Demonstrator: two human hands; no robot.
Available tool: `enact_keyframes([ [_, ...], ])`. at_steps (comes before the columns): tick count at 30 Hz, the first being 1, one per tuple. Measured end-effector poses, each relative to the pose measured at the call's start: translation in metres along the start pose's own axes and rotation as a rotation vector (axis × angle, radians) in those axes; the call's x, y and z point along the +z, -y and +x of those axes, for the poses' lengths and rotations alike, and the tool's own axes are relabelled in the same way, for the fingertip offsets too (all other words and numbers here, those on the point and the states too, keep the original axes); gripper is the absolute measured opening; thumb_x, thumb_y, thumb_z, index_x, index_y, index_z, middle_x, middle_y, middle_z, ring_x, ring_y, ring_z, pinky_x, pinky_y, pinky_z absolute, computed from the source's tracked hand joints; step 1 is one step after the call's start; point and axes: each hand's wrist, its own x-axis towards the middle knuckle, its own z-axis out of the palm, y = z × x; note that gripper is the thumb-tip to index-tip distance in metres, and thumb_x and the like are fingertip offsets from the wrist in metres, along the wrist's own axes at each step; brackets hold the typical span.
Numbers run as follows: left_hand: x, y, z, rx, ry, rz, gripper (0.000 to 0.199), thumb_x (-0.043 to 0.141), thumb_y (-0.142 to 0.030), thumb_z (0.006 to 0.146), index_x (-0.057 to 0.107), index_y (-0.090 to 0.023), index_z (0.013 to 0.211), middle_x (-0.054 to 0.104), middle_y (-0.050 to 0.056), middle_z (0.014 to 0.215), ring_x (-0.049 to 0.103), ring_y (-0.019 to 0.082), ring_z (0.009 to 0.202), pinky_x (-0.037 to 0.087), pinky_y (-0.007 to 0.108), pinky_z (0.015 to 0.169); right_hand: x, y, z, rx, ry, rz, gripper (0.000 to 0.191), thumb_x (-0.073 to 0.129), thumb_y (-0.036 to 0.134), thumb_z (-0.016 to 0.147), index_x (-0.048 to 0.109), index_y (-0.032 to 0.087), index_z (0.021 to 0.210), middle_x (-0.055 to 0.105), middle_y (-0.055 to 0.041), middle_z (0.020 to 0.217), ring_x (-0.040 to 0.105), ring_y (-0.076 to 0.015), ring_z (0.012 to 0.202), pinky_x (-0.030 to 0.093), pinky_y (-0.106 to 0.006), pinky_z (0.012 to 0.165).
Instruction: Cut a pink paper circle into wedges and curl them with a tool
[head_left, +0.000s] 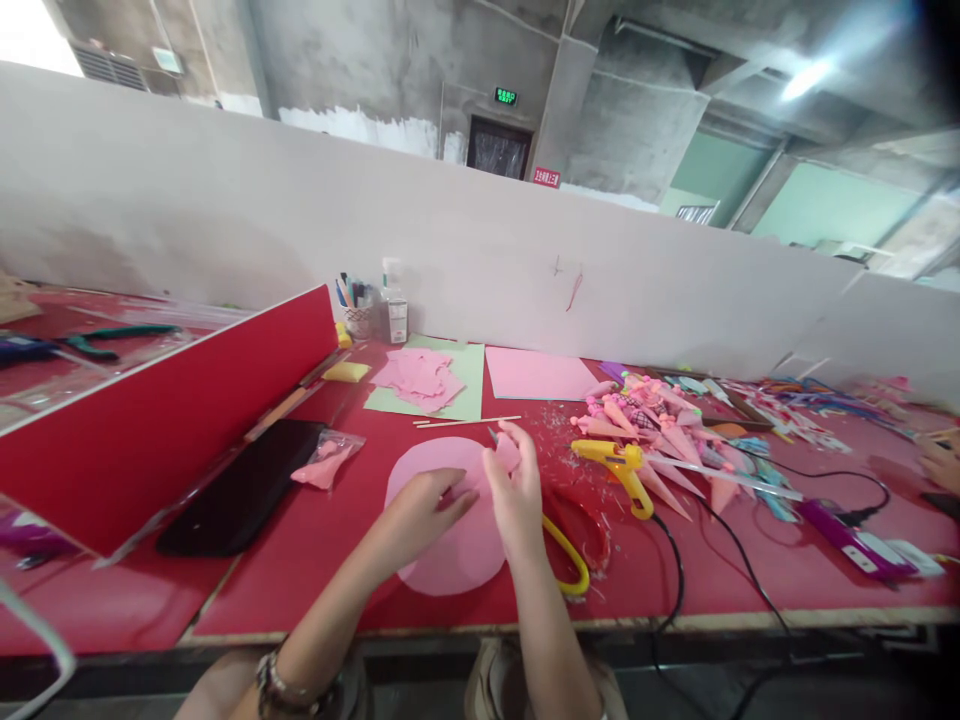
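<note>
A large rounded sheet of pink paper (442,567) lies flat on the red tabletop, under both hands. My left hand (421,508) hovers over its middle; thumb and fingers are bent but apart, with nothing visible between them. In my right hand (519,490), a small piece of pink paper (508,455) is pinched between the thumb and fingers above the sheet's right edge. Scissors with a red and yellow handle (574,565) lie beside and partly beneath my right wrist. A dark pointed tip, perhaps their blade, shows beyond the fingers.
Right of my hands are a yellow glue gun (619,462) with trailing cord and a pile of pink paper cones (664,420). Behind lie thin sticks (469,422), pink scraps (420,378) and a pink sheet stack (540,375). A black phone (244,490) rests by the red divider (187,410).
</note>
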Motion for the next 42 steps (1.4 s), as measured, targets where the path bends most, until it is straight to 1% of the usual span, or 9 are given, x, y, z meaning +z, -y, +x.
enact_keyframes([
  [2,-0.009,0.0,-0.003,0.052,0.042,0.009,0.026,0.041,-0.035,0.079,0.039,-0.018,0.059,0.038,-0.005,0.055,0.035,0.01,0.051,0.024,0.023,0.048,-0.007,0.01,0.001,-0.199,0.24,-0.21,0.031,0.053,0.024,0.076,0.055,0.024,0.107,0.051,-0.006,0.112,0.043,-0.0198,0.109,0.028,-0.037,0.095],
  [5,-0.019,0.003,-0.006,0.094,0.063,0.051,0.023,0.041,-0.032,0.079,0.043,-0.018,0.061,0.042,-0.004,0.058,0.036,0.01,0.054,0.025,0.022,0.049,-0.017,0.021,0.002,-0.256,0.513,-0.427,0.02,0.054,0.022,0.078,0.06,0.027,0.097,0.059,-0.0026,0.097,0.049,-0.0209,0.101,0.015,-0.045,0.1],
  [10,-0.029,0.01,-0.006,0.04,0.094,0.106,0.028,0.039,-0.036,0.081,0.046,-0.017,0.062,0.04,-0.004,0.056,0.036,0.01,0.053,0.023,0.022,0.048,-0.023,0.027,0.003,-0.218,0.556,-0.534,0.009,0.052,0.025,0.082,0.058,0.025,0.088,0.06,-0.0007,0.084,0.053,-0.0184,0.086,0.017,-0.045,0.098],
  [16,-0.032,0.009,-0.006,0.051,0.122,0.048,0.03,0.039,-0.037,0.082,0.05,-0.016,0.064,0.042,-0.004,0.056,0.036,0.01,0.053,0.024,0.022,0.048,-0.025,0.03,0.001,-0.215,0.553,-0.466,0.006,0.058,0.025,0.078,0.059,0.022,0.083,0.052,-0.0041,0.095,0.049,-0.0198,0.094,0.035,-0.034,0.086],
  [21,-0.032,0.007,-0.007,0.076,0.098,0.011,0.032,0.037,-0.036,0.084,0.051,-0.016,0.064,0.045,-0.003,0.057,0.039,0.01,0.055,0.026,0.021,0.05,-0.02,0.027,0.0,-0.213,0.491,-0.37,0.005,0.058,0.018,0.076,0.061,0.021,0.075,0.047,-0.0043,0.104,0.046,-0.0187,0.105,0.035,-0.03,0.088],
  [28,-0.029,0.006,-0.005,0.1,-0.041,-0.155,0.036,0.037,-0.037,0.084,0.035,-0.017,0.054,0.032,-0.005,0.052,0.032,0.008,0.051,0.025,0.02,0.048,-0.013,0.031,-0.002,-0.321,0.367,-0.281,0.01,0.054,0.016,0.079,0.061,0.02,0.073,0.05,-0.0042,0.1,0.049,-0.0171,0.098,0.037,-0.031,0.086],
  [32,-0.026,0.001,-0.002,0.014,-0.129,-0.323,0.034,0.037,-0.039,0.083,0.039,-0.018,0.057,0.032,-0.006,0.051,0.031,0.008,0.048,0.027,0.02,0.045,-0.01,0.032,-0.006,-0.382,0.301,-0.203,0.009,0.053,0.016,0.08,0.059,0.019,0.074,0.054,-0.0022,0.085,0.052,-0.0135,0.081,0.041,-0.026,0.074],
  [37,-0.025,0.006,0.001,-0.052,-0.304,-0.253,0.032,0.038,-0.039,0.082,0.042,-0.018,0.058,0.036,-0.006,0.048,0.035,0.009,0.047,0.027,0.02,0.046,-0.013,0.031,-0.008,-0.383,0.111,-0.092,0.009,0.051,0.017,0.082,0.057,0.018,0.075,0.058,-0.0005,0.073,0.054,-0.0124,0.07,0.041,-0.024,0.066],
  [42,-0.023,0.008,0.001,-0.063,-0.423,-0.228,0.031,0.039,-0.036,0.082,0.037,-0.018,0.057,0.034,-0.006,0.051,0.035,0.009,0.05,0.027,0.021,0.049,-0.011,0.033,-0.008,-0.265,-0.01,0.023,0.01,0.053,0.021,0.081,0.054,0.018,0.072,0.057,0.0028,0.068,0.055,-0.0107,0.064,0.04,-0.03,0.081],
])
